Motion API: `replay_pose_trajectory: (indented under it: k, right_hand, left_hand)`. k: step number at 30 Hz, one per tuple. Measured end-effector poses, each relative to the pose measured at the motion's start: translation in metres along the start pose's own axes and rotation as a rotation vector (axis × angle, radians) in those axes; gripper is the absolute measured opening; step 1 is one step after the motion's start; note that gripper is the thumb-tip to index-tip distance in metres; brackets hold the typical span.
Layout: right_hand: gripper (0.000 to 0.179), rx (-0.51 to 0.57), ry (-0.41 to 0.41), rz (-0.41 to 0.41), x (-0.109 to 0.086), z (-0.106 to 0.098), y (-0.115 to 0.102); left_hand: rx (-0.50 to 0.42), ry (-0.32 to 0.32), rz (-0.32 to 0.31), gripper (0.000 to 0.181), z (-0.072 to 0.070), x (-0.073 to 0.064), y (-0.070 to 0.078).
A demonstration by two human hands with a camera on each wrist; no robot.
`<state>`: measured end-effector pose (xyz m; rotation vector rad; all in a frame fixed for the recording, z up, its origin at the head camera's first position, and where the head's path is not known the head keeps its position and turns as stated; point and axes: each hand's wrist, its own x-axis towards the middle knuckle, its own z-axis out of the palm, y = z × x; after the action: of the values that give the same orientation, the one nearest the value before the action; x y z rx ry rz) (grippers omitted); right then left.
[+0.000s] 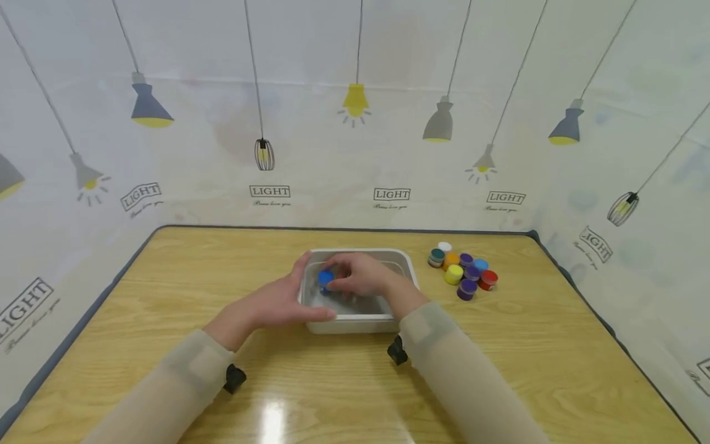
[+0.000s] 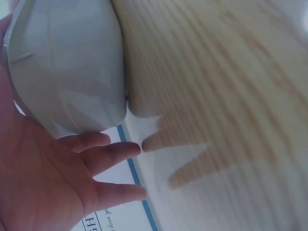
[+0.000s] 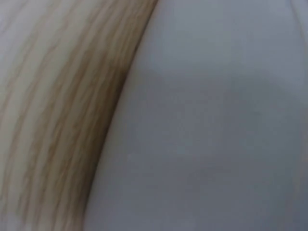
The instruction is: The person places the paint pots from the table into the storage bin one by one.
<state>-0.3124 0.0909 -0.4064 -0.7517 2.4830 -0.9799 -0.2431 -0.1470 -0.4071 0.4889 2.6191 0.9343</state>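
Observation:
A pale grey plastic bin (image 1: 410,271) stands on the wooden table in the head view. My right hand (image 1: 360,274) reaches down inside it and pinches a small blue paint pot (image 1: 325,279) near the bin's left wall between thumb and fingers. Against the bin's left side rests my left hand (image 1: 277,301), its thumb lying along the front rim. In the left wrist view, the straight, spread fingers (image 2: 113,156) of that hand are by the outer wall (image 2: 72,62). The right wrist view shows only the bin's outer wall (image 3: 207,134) and wood; the right hand is hidden there.
Right of the bin, several small paint pots stand in a cluster, among them a yellow pot (image 1: 453,274), a red pot (image 1: 488,280) and a dark green pot (image 1: 436,258). A lamp-printed wall covering (image 1: 333,172) rises behind the table (image 1: 166,290).

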Motion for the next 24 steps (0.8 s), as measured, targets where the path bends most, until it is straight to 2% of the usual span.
replay_pose_trajectory:
  k: [10, 17, 24]
  right_hand:
    - [0.039, -0.025, -0.019, 0.043, 0.0025, 0.0092, -0.0003]
    - [0.04, -0.016, -0.018, 0.031, 0.0022, 0.0094, 0.0003]
    - [0.039, -0.051, -0.039, 0.073, 0.0015, 0.0057, 0.0022]
  left_hand:
    - [-0.03, 0.013, -0.014, 0.144, 0.0031, -0.0001, -0.002]
    - [0.041, 0.007, -0.02, 0.144, -0.0012, 0.0028, 0.0015]
    - [0.062, 0.011, -0.021, 0.143, -0.0036, 0.0058, 0.002]
